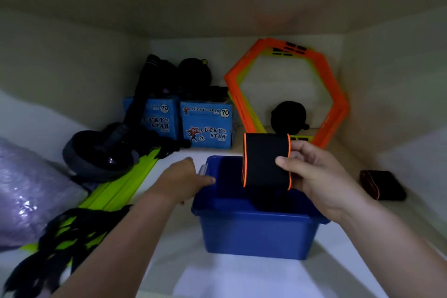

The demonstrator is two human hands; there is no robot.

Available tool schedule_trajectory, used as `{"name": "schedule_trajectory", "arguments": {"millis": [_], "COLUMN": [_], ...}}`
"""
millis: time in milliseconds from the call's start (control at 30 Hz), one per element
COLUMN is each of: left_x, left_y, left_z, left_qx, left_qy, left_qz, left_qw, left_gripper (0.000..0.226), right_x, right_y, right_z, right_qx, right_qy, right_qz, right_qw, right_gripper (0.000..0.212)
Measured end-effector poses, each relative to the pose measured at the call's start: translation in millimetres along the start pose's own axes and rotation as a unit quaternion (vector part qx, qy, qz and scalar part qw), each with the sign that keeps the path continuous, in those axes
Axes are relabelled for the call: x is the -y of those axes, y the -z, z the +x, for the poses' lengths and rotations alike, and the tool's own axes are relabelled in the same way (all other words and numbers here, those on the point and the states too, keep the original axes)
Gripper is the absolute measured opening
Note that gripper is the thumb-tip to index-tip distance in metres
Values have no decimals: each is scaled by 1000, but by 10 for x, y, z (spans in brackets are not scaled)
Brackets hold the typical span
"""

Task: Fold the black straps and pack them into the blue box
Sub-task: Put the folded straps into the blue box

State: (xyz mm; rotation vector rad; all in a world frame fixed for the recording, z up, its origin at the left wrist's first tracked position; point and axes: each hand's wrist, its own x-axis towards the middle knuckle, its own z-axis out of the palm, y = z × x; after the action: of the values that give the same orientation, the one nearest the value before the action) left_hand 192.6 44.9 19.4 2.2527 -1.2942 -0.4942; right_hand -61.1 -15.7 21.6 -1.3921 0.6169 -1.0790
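Note:
A blue plastic box (pixel 256 232) stands on the white shelf in front of me. My right hand (pixel 314 176) holds a folded black strap with orange edges (pixel 263 159) upright over the box's open top. My left hand (pixel 186 176) grips the box's left rim. Something dark lies inside the box, too shadowed to make out. Another folded black strap (pixel 382 185) lies on the shelf to the right of the box.
Two blue Lucky Star cartons (pixel 205 126) stand at the back, orange hexagon frames (pixel 287 89) lean on the back wall with a black ball (pixel 289 116). Green slats (pixel 121 181), a black wheel (pixel 96 155) and a purple bag (pixel 26 191) fill the left side.

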Motion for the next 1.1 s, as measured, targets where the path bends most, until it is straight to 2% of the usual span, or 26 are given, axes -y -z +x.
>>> {"name": "schedule_trajectory", "arguments": {"millis": [67,167,200,233,267,300,400,467,633,833,967,1033,1100], "left_x": [16,41,42,57,71,72,101,95,265,362,398,411,427], "left_y": [-12,-100,-119,-147,-180,-189,-259,-310,-523,-626,-637,-635,-629], "left_z": [-48,-33,-38,-42,-54,-98,-226,-368,-615,-697,-691,-680,-657], "left_qx": [9,-58,-80,-93,-108,-130,-185,-197,-245,-271,-274,-279,-280], "left_qy": [-1,-24,-33,-38,-48,-60,-98,-99,-123,-149,-158,-167,-172], "left_qz": [-75,-91,-98,-110,-124,-130,-131,-153,-230,-225,-221,-215,-217], "left_qw": [997,994,991,989,985,981,969,963,934,924,922,921,919], "left_gripper": [28,29,13,12,28,34,32,39,55,59,59,59,59], "right_x": [-53,-117,-135,-155,-171,-185,-235,-274,-490,-849,-935,-931,-906], "right_y": [-115,-213,-239,-266,-289,-314,-359,-376,-425,-499,-552,-563,-578], "right_z": [27,43,48,57,63,74,102,125,168,135,102,114,117], "right_qx": [2,-2,-2,0,4,8,7,6,26,31,30,37,52], "right_qy": [-8,-19,-24,-29,-35,-41,-63,-84,-191,-258,-231,-186,-143], "right_qz": [-4,-15,-14,-11,-8,-11,-44,-68,-122,-193,-274,-382,-511], "right_qw": [1000,1000,1000,1000,999,999,997,994,974,946,933,905,846], "right_gripper": [30,30,30,29,29,28,27,26,21,21,13,16,33]}}
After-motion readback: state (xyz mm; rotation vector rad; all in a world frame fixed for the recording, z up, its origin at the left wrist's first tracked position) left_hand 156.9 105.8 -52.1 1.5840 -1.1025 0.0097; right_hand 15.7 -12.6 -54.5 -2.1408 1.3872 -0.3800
